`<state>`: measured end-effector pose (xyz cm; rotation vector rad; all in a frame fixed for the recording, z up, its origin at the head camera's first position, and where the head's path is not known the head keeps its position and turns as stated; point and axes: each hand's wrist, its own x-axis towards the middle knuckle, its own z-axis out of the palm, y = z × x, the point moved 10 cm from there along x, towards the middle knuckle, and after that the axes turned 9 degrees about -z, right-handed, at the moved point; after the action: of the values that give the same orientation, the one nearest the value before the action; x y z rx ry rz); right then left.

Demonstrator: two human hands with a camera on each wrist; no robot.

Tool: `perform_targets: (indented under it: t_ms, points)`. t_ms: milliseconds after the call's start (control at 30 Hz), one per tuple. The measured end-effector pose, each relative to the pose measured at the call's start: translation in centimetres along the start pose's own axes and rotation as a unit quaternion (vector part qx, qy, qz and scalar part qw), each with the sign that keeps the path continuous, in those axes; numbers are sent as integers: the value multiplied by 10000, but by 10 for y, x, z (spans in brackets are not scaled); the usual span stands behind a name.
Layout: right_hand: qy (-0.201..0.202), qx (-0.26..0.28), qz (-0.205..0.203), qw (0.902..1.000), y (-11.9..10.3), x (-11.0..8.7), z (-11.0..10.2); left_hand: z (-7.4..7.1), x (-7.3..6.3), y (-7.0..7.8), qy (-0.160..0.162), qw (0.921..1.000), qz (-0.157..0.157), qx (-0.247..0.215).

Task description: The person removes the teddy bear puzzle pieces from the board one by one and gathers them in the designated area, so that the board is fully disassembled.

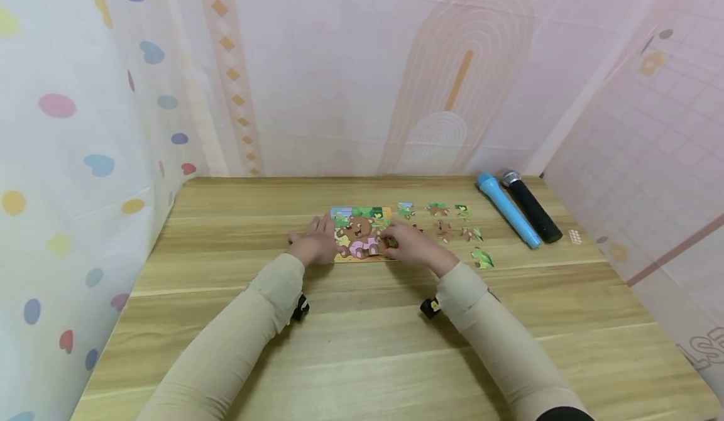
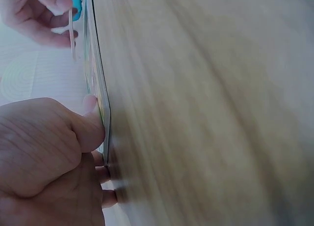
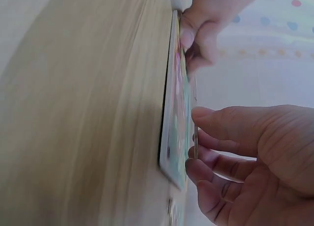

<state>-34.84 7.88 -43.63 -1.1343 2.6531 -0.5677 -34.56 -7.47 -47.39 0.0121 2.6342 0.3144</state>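
Note:
A jigsaw puzzle board [image 1: 353, 259] with a brown bear picture lies flat on the wooden table. My left hand [image 1: 318, 242] rests at its left side; in the left wrist view the thumb [image 2: 91, 108] presses on the board's edge while other fingertips touch down beside it. Over the board's right part, my right hand [image 1: 415, 245] pinches a thin puzzle piece [image 3: 196, 142] between thumb and fingers. That piece is seen edge-on in both wrist views, held just above the board, so its picture is hidden.
Several loose puzzle pieces, among them a green one [image 1: 482, 257] and a brown one [image 1: 444, 230], lie right of the board. Farther right are a blue microphone [image 1: 508, 210], a black microphone [image 1: 534, 210] and a small dotted item [image 1: 574, 237]. Patterned cloth [image 1: 328, 82] hangs behind the table.

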Motion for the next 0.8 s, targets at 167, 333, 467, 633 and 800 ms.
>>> perform_targets:
  t_ms: [167,333,467,633,800]
  points:
    - [193,0,-266,9995,10,-19,-9,0,1,0,-19,10000,-2,-23]
    - [247,22,-340,9991,25,-42,-17,-1,0,0,18,10000,58,-50]
    - [302,89,-196,9993,39,-60,-22,-1,0,0,18,10000,74,-44]
    - [265,156,87,9995,57,-77,-28,4,7,-3,-192,9998,-41,-51]
    - [352,167,200,9990,69,-91,-33,6,9,-3,-256,9996,-79,-34]
